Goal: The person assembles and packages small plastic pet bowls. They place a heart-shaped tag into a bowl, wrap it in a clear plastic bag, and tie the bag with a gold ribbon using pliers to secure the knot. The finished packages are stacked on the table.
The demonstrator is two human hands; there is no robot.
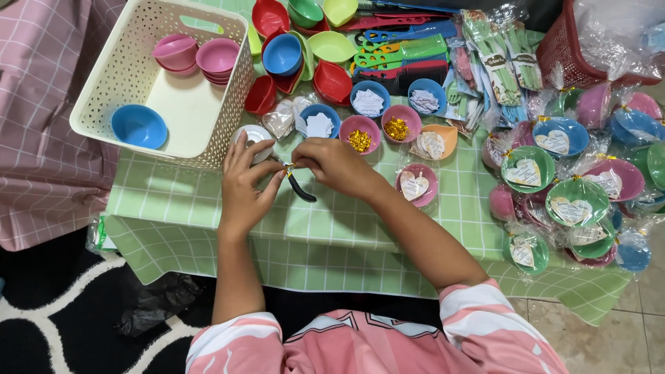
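My left hand [246,181] and my right hand [332,165] meet over the green checked cloth [208,208]. Between their fingertips they pinch a small gold twist tie [289,168]. A black-handled tool [301,188] lies just below the fingers, partly hidden by my right hand. A small clear bag [280,121] lies just beyond my hands. A pink bowl with a heart tag, wrapped in plastic [417,184], sits right of my right wrist.
A white lattice basket [125,66] at the far left holds pink and blue bowls. Loose coloured bowls [305,48], combs [402,52] and small bowls of gold bits and paper tags [377,128] lie beyond. Several wrapped bowls [575,187] pile at the right. A red basket [568,41] stands behind.
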